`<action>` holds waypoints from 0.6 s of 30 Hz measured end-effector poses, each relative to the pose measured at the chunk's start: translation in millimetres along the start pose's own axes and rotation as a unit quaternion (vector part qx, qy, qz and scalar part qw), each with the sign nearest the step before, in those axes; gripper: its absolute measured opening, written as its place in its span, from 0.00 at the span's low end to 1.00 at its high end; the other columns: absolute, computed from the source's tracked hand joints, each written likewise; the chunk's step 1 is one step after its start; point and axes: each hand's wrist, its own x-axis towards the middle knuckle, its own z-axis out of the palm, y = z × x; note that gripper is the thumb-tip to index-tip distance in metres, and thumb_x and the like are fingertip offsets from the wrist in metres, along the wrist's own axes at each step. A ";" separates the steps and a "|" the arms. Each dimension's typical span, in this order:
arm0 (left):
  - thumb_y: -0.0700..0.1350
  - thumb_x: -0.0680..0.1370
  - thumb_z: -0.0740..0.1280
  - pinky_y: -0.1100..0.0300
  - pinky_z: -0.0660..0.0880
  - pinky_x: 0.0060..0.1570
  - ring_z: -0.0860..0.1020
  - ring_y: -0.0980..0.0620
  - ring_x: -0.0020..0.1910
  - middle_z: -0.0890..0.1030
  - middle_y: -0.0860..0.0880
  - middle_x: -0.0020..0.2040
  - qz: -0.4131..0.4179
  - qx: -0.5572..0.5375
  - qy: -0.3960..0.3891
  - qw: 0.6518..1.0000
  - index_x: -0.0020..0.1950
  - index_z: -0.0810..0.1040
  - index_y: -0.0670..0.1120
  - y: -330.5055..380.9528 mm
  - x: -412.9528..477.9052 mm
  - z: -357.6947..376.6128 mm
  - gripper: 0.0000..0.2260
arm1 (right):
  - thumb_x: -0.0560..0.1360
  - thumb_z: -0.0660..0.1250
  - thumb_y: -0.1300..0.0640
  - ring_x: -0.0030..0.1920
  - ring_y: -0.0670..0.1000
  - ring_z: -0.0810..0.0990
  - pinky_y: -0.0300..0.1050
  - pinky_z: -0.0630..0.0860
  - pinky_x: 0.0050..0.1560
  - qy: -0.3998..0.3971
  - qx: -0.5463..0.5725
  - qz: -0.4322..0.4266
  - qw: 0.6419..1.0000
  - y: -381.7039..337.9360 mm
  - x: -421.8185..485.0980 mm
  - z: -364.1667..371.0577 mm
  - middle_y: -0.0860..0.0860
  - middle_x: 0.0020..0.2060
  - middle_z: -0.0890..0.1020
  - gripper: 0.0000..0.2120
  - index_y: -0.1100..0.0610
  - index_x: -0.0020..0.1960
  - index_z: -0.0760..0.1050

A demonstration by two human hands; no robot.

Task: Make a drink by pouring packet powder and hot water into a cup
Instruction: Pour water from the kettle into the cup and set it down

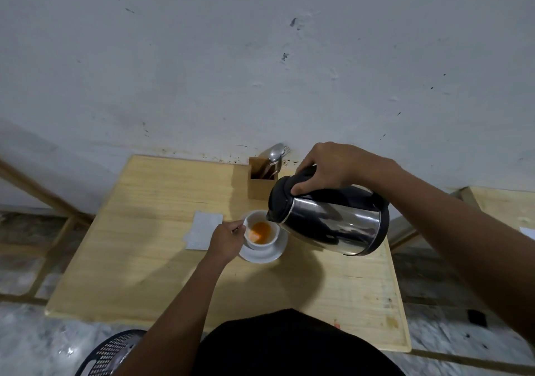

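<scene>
A white cup [262,221] stands on a white saucer [270,255] near the middle of the wooden table [150,259]. Orange liquid [260,230] lies in the cup. My left hand [225,241] grips the cup's handle on its left side. My right hand [330,168] is closed around the black handle of a steel kettle [335,222]. The kettle is tilted, and its spout is over the cup's right rim. A pale flat packet [202,229] lies on the table just left of the cup.
A wooden holder [262,186] with a spoon and fork stands at the table's far edge against the wall. Another wooden table [503,204] is at the right. A black perforated stool [113,352] shows at the bottom left.
</scene>
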 end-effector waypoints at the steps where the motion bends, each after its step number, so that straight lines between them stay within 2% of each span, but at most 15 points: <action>1: 0.43 0.80 0.61 0.58 0.70 0.58 0.75 0.44 0.63 0.78 0.41 0.64 0.004 0.002 0.001 1.000 0.66 0.75 0.40 0.3 0.0 0.6 0.15 | 0.66 0.70 0.33 0.42 0.43 0.79 0.44 0.77 0.42 -0.009 -0.010 -0.004 1.000 -3.3 1.6 -0.1 0.41 0.42 0.84 0.21 0.44 0.52 0.83; 9: 0.43 0.80 0.61 0.58 0.71 0.58 0.76 0.45 0.62 0.78 0.42 0.64 0.016 0.014 0.008 1.000 0.66 0.75 0.41 -1.3 -0.1 1.7 0.15 | 0.68 0.71 0.35 0.42 0.44 0.77 0.41 0.71 0.37 -0.058 -0.069 -0.020 0.996 -22.4 12.4 0.0 0.42 0.43 0.82 0.20 0.46 0.53 0.83; 18: 0.42 0.80 0.61 0.62 0.68 0.55 0.75 0.45 0.64 0.77 0.41 0.65 0.002 0.002 0.007 1.000 0.66 0.75 0.40 0.5 0.0 1.0 0.15 | 0.67 0.71 0.34 0.43 0.46 0.79 0.47 0.78 0.46 -0.076 -0.105 -0.017 0.991 -27.0 20.7 -6.4 0.44 0.43 0.83 0.23 0.49 0.53 0.82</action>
